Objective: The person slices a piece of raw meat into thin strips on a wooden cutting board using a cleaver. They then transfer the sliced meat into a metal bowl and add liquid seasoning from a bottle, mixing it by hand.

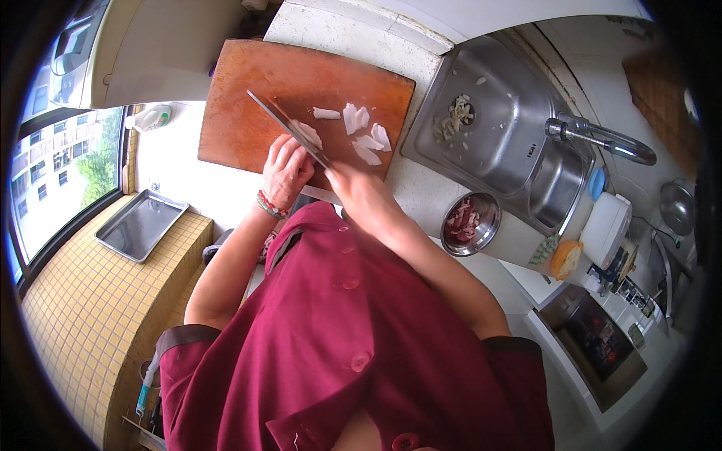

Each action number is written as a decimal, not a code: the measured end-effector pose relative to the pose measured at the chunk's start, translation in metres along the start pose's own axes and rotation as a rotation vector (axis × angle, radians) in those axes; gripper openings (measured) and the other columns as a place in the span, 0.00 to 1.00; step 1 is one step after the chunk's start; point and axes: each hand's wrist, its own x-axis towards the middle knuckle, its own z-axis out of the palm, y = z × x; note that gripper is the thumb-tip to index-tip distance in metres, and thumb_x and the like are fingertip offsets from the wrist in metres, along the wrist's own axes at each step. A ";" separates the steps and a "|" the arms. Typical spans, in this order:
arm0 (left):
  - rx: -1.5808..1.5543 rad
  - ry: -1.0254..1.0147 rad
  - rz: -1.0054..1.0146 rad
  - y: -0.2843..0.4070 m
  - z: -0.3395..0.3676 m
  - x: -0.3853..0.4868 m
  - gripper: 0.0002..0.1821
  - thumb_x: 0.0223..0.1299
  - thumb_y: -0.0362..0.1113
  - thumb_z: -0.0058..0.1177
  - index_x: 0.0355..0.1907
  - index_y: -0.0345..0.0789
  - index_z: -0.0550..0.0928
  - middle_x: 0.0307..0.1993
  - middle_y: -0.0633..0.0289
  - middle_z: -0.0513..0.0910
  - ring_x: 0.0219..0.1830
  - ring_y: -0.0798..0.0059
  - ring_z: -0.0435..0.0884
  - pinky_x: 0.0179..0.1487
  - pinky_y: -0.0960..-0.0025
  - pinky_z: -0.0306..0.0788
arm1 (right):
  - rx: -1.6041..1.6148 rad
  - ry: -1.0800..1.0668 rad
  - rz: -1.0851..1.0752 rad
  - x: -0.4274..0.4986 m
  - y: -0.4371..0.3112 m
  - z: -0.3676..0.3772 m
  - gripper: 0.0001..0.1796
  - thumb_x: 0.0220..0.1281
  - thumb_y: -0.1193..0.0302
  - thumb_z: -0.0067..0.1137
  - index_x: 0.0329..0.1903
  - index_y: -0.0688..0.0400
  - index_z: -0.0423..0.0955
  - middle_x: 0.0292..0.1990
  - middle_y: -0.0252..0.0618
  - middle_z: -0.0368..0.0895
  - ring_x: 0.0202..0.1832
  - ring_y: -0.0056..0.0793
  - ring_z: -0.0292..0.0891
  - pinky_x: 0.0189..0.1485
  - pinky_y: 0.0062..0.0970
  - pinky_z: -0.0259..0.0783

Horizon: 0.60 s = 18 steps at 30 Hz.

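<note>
A kitchen knife (274,114) lies slantwise over the wooden cutting board (242,79), its handle in the grip of my right hand (356,189). Close along the blade's left side, my left hand (286,168) rests with bent fingers at a pale, whitish piece of food (308,134). The blade is at this piece and partly hides it; whether the fingers pinch it is not visible. Several white slices (356,118) lie apart on the right part of the board, beside a narrow white strip (326,114).
Right of the board is a steel sink (496,124) with pale scraps (458,115) near its drain and a faucet (598,141). A metal bowl (494,217) of raw meat pieces (463,221) stands before it. At left are a metal tray (141,225) and a plastic bottle (153,118).
</note>
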 end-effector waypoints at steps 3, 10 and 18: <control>-0.012 -0.058 -0.032 -0.003 -0.003 0.000 0.21 0.46 0.28 0.61 0.48 0.35 0.80 0.53 0.54 0.78 0.60 0.50 0.73 0.61 0.56 0.70 | 0.008 0.005 -0.019 0.020 -0.003 0.011 0.21 0.77 0.57 0.38 0.49 0.61 0.75 0.40 0.62 0.79 0.44 0.63 0.76 0.43 0.47 0.72; 0.027 0.024 -0.013 0.004 -0.001 0.001 0.20 0.46 0.25 0.60 0.47 0.38 0.79 0.48 0.59 0.78 0.52 0.53 0.76 0.56 0.58 0.73 | 0.021 0.133 0.043 -0.072 0.022 -0.011 0.26 0.76 0.50 0.38 0.43 0.60 0.76 0.29 0.60 0.80 0.35 0.61 0.78 0.39 0.51 0.71; -0.035 -0.045 -0.001 0.002 -0.012 0.000 0.17 0.51 0.27 0.60 0.46 0.40 0.80 0.49 0.57 0.77 0.54 0.51 0.73 0.59 0.55 0.70 | 0.155 0.223 0.064 -0.077 0.022 -0.019 0.27 0.78 0.50 0.35 0.40 0.62 0.73 0.17 0.37 0.69 0.18 0.29 0.68 0.25 0.32 0.69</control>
